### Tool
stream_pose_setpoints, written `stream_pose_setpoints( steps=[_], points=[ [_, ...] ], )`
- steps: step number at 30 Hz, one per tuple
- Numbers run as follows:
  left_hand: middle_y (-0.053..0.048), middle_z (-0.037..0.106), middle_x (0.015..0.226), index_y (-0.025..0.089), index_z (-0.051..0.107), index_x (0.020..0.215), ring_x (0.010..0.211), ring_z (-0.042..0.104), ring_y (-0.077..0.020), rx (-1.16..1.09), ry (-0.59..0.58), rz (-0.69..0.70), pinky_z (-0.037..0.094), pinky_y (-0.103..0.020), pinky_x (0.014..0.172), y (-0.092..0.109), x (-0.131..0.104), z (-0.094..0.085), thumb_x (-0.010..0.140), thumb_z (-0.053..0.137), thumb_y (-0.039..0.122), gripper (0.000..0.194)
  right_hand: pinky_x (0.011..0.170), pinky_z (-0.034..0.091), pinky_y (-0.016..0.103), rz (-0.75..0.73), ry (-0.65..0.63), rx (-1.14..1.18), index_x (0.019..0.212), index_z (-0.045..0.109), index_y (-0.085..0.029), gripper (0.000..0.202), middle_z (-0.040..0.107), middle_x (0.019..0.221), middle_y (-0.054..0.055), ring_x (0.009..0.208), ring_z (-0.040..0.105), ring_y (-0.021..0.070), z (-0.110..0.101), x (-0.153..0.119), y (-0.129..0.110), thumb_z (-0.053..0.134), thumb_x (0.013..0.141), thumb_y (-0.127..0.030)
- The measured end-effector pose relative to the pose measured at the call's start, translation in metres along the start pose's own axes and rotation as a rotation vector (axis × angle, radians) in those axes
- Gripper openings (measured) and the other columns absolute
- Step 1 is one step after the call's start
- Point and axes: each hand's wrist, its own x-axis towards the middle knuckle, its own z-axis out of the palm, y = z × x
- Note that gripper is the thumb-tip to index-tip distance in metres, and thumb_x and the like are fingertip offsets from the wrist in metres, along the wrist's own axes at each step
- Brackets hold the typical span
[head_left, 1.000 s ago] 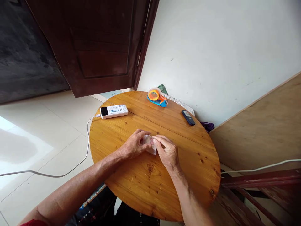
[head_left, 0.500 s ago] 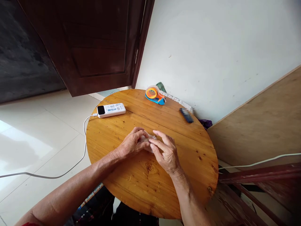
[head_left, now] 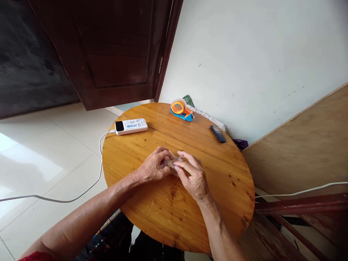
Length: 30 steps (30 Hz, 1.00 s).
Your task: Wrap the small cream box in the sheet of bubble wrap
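A small, crumpled piece of clear plastic (head_left: 170, 162) lies between my two hands, over the middle of the round wooden table (head_left: 174, 214). My left hand (head_left: 157, 165) has its fingers curled round the left side of the plastic. On the other side, my right hand (head_left: 191, 174) pinches the plastic's right edge between thumb and index finger, with the other fingers bent above. Whether anything lies inside the plastic cannot be made out.
A white power bank (head_left: 131, 126) with a cable plugged in lies at the table's back left. An orange and blue tape dispenser (head_left: 181, 110) stands at the back edge. Right of it is a dark, pixelated object (head_left: 218, 134). A white wall rises behind.
The plastic between my hands is lifted and stretched a little more, showing more of it by my left fingers. The whole view has shifted slightly.
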Motion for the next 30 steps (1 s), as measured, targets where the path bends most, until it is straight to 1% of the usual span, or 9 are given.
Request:
stream_pose_setpoints(
  steps=[4, 7, 9, 11, 16, 20, 23, 26, 30],
  points=[
    [-0.009, 0.055, 0.12, 0.017, 0.066, 0.104, 0.07, 0.055, -0.0119, 0.023, -0.005, -0.017, 0.05, -0.029, 0.069, 0.0, 0.0, -0.001, 0.07, 0.057, 0.017, 0.035, 0.089, 0.052, 0.042, 0.03, -0.012, 0.053, 0.084, 0.071, -0.023, 0.013, 0.068, 0.119, 0.01, 0.103, 0.066, 0.0247, 0.0, 0.0, -0.001, 0.061, 0.088, -0.018],
    [-0.012, 0.054, 0.124, 0.017, 0.066, 0.106, 0.1, 0.06, -0.0235, 0.09, -0.005, -0.001, 0.051, -0.039, 0.089, 0.003, -0.001, -0.003, 0.069, 0.057, 0.016, 0.038, 0.093, 0.052, 0.042, 0.087, -0.001, 0.139, 0.086, 0.071, -0.024, 0.012, 0.066, 0.122, 0.01, 0.107, 0.065, 0.0245, -0.002, -0.001, -0.001, 0.06, 0.089, -0.02],
    [-0.013, 0.052, 0.129, 0.018, 0.067, 0.106, 0.123, 0.051, -0.0304, 0.138, 0.005, 0.016, 0.043, -0.047, 0.104, 0.006, -0.001, -0.006, 0.068, 0.057, 0.015, 0.039, 0.096, 0.051, 0.042, 0.147, 0.039, 0.2, 0.089, 0.071, -0.024, 0.012, 0.066, 0.123, 0.009, 0.11, 0.065, 0.0238, -0.005, -0.001, 0.0, 0.06, 0.09, -0.021],
    [-0.013, 0.049, 0.134, 0.018, 0.067, 0.106, 0.132, 0.044, -0.0317, 0.133, 0.016, 0.029, 0.037, -0.049, 0.111, 0.009, -0.001, -0.008, 0.067, 0.056, 0.013, 0.04, 0.098, 0.05, 0.043, 0.209, 0.089, 0.229, 0.09, 0.07, -0.024, 0.012, 0.066, 0.121, 0.009, 0.111, 0.064, 0.0236, -0.008, -0.001, 0.002, 0.059, 0.091, -0.021],
    [-0.012, 0.053, 0.133, 0.018, 0.066, 0.104, 0.129, 0.05, -0.0298, -0.009, 0.11, -0.038, 0.042, -0.046, 0.108, 0.009, 0.001, -0.012, 0.066, 0.055, 0.016, 0.039, 0.101, 0.049, 0.044, 0.289, 0.134, 0.256, 0.09, 0.069, -0.024, 0.01, 0.068, 0.117, 0.008, 0.113, 0.063, 0.0247, -0.012, 0.0, 0.006, 0.06, 0.089, -0.022],
    [-0.01, 0.06, 0.122, 0.017, 0.066, 0.102, 0.122, 0.054, -0.0287, -0.119, 0.142, -0.16, 0.05, -0.039, 0.095, 0.003, 0.005, -0.011, 0.063, 0.053, 0.017, 0.041, 0.102, 0.048, 0.045, 0.29, 0.1, 0.273, 0.091, 0.068, -0.024, 0.009, 0.068, 0.117, 0.009, 0.114, 0.063, 0.0246, -0.011, 0.001, 0.005, 0.06, 0.088, -0.021],
    [-0.009, 0.062, 0.113, 0.016, 0.066, 0.1, 0.113, 0.058, -0.0266, -0.157, 0.157, -0.213, 0.051, -0.035, 0.09, 0.0, 0.007, -0.009, 0.064, 0.052, 0.018, 0.039, 0.104, 0.047, 0.045, 0.287, 0.07, 0.281, 0.093, 0.068, -0.024, 0.01, 0.067, 0.119, 0.009, 0.116, 0.062, 0.0244, -0.011, 0.001, 0.004, 0.061, 0.087, -0.02],
    [-0.009, 0.062, 0.11, 0.015, 0.066, 0.103, 0.106, 0.06, -0.025, -0.158, 0.149, -0.246, 0.051, -0.035, 0.088, 0.0, 0.007, -0.009, 0.067, 0.054, 0.021, 0.038, 0.105, 0.047, 0.044, 0.279, 0.035, 0.28, 0.098, 0.067, -0.024, 0.015, 0.066, 0.122, 0.01, 0.118, 0.061, 0.0246, -0.01, 0.0, 0.005, 0.061, 0.085, -0.019],
    [-0.01, 0.063, 0.113, 0.013, 0.064, 0.11, 0.102, 0.061, -0.0253, -0.138, 0.081, -0.274, 0.051, -0.037, 0.087, 0.002, 0.006, -0.009, 0.07, 0.056, 0.023, 0.042, 0.106, 0.046, 0.045, 0.267, -0.035, 0.267, 0.103, 0.067, -0.023, 0.022, 0.064, 0.125, 0.01, 0.12, 0.06, 0.0254, -0.008, -0.001, 0.005, 0.061, 0.083, -0.019]
  ],
)
